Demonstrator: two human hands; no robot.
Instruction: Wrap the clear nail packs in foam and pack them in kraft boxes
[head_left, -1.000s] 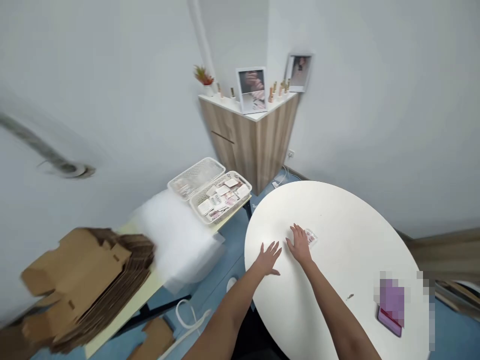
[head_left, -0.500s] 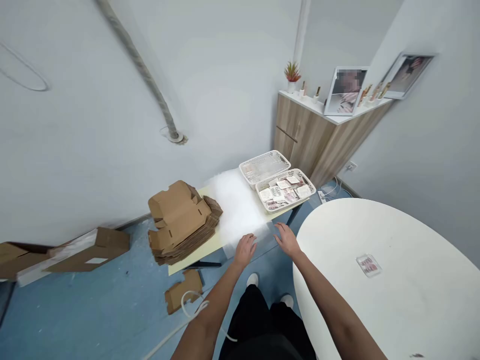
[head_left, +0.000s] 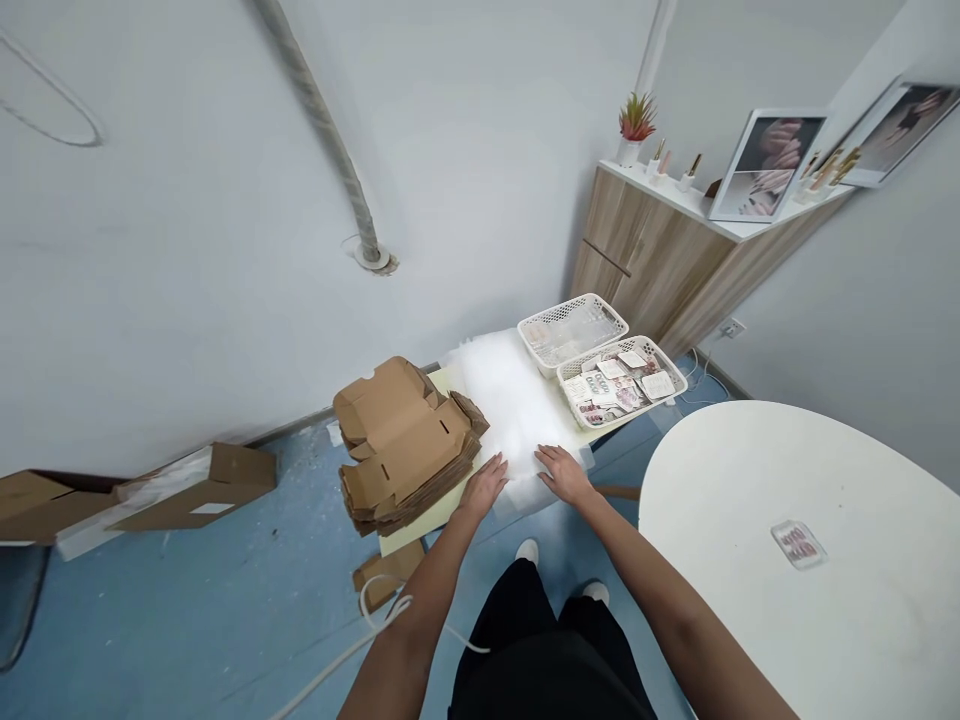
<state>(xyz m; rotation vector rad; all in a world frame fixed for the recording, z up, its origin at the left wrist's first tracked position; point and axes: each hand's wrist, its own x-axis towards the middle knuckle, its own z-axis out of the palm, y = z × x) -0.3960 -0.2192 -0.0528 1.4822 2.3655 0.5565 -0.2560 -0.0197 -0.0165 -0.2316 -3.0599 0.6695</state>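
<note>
A stack of thin, translucent white packing sheets (head_left: 508, 390) lies on a small pale-yellow table (head_left: 401, 538), its front edge hanging over the table's near side. My left hand (head_left: 485, 486) rests at the front left of the sheets, fingers stretched out and palm down. At the front right, my right hand (head_left: 562, 473) lies with fingers spread on the same sheets. Neither hand grips anything that I can see. Left of the sheets is a pile of flattened brown cardboard boxes (head_left: 409, 445). To their right stand a white basket of small printed cards and packets (head_left: 568, 413) and a second white basket of clear plastic pieces (head_left: 532, 350).
A round white table (head_left: 720, 620) at right bears a small clear packet (head_left: 798, 544). Behind is a wooden cabinet (head_left: 637, 245) with a picture frame (head_left: 769, 165). Cardboard boxes (head_left: 240, 480) lie on the floor at left. A white cord (head_left: 337, 662) crosses near my left arm.
My hands have moved forward from the near edge onto the front of the white sheets. The whole view has shifted, so the tables and baskets appear further right.
</note>
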